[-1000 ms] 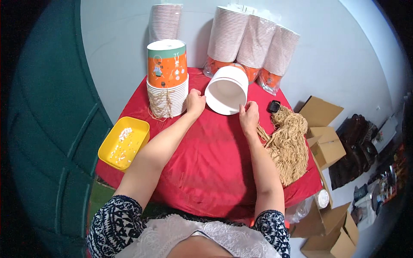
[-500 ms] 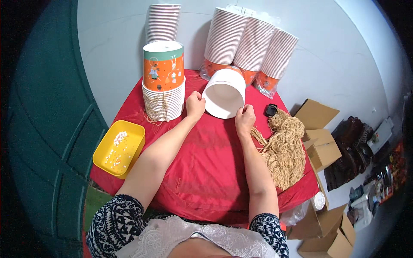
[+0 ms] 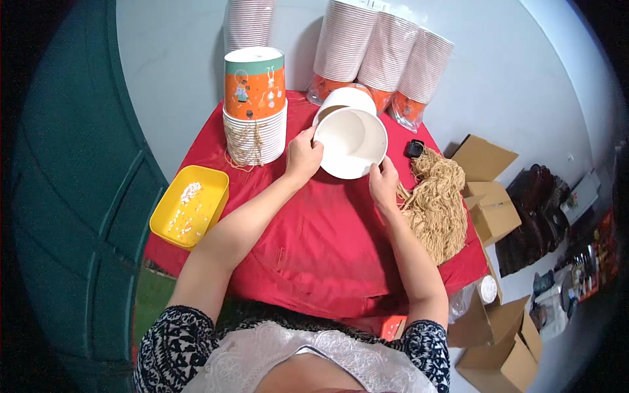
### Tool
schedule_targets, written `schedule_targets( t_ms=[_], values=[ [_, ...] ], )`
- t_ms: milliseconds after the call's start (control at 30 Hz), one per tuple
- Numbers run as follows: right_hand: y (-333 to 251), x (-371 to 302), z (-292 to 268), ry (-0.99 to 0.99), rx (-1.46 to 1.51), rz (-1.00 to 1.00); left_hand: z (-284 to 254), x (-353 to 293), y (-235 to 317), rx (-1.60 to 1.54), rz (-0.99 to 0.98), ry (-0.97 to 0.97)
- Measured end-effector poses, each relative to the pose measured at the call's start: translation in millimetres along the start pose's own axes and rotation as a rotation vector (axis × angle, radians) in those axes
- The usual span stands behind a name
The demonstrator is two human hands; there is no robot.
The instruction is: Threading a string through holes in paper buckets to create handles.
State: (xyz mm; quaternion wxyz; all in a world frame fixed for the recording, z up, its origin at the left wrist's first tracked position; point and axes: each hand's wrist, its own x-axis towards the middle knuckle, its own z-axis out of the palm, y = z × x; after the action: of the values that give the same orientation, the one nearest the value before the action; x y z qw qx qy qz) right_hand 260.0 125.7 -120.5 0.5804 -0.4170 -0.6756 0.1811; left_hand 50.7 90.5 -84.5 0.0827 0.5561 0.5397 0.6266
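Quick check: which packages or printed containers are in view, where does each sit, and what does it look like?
Printed paper bucket: back left, tops nested stack, orange with teal band.
Wrapped cup stacks: back centre, pale ribbed columns, orange ends.
Cardboard boxes: floor, right, brown, open.
White bucket: tilted, in both hands.

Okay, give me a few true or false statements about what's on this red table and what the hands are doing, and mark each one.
1. Both hands hold the white paper bucket. True: the left hand and right hand grip its rim.
2. The yellow tray lies at the person's right. False: it is at the left.
3. The bundle of tan twine lies right of the right hand. True.
4. The orange bucket stack lies on its side. False: it stands upright.
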Motion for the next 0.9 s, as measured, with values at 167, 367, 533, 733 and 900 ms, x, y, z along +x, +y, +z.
schedule_targets(
  t_ms=[167,367,533,733,900],
  values=[
    [-32,-22,-25,-0.066,0.119,0.149,-42,-25,40,-0.012,0.183,-0.048],
    [-77,-28,-53,-0.214,0.14,0.296,-117,-71,107,0.156,0.603,-0.258],
    [-114,-46,-52,-0.436,0.195,0.409,-167,-109,143,0.299,0.618,-0.685],
    [-118,-64,-42,-0.447,0.467,0.421,-174,-126,135,0.376,0.621,-0.655],
    [-102,-75,-69,-0.373,0.344,0.418,-176,-136,131,0.447,0.606,-0.544]
  ],
)
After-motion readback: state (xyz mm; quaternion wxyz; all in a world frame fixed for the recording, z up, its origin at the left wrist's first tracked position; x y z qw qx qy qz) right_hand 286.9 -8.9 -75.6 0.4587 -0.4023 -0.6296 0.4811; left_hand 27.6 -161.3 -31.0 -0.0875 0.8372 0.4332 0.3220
